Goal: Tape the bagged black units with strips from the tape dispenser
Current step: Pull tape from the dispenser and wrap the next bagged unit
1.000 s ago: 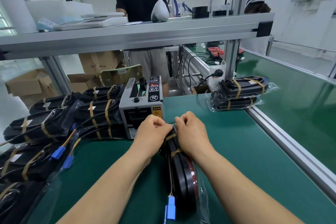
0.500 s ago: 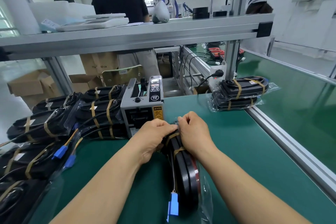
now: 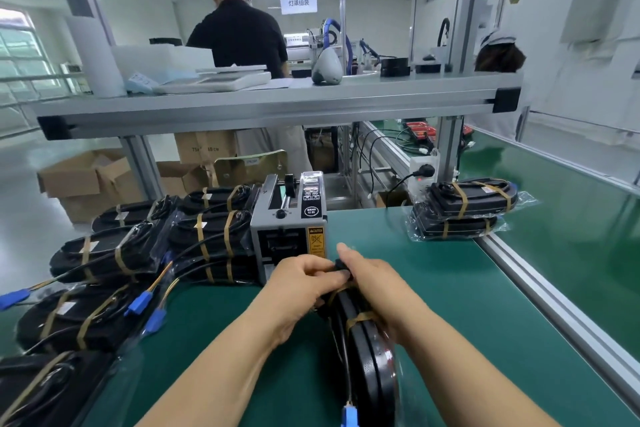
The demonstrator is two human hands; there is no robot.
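A bagged black unit [image 3: 372,367] stands on edge on the green mat, running from my hands toward me, with brown tape bands round it and a blue connector at its near end. My left hand [image 3: 301,282] and my right hand [image 3: 374,284] both grip its far end, fingers curled over the top. Just beyond them stands the grey tape dispenser [image 3: 289,236], its slot facing me. I see no loose tape strip in either hand.
Several taped bagged units [image 3: 114,256] are piled at the left, with blue connectors [image 3: 152,310] sticking out. Two more taped units [image 3: 464,215] are stacked at the right by the aluminium rail [image 3: 561,315]. A shelf [image 3: 277,104] spans overhead. A person stands behind.
The camera has tilted up, so more of the room shows. Both hands stay on the unit's far end, and my right thumb has lifted slightly.
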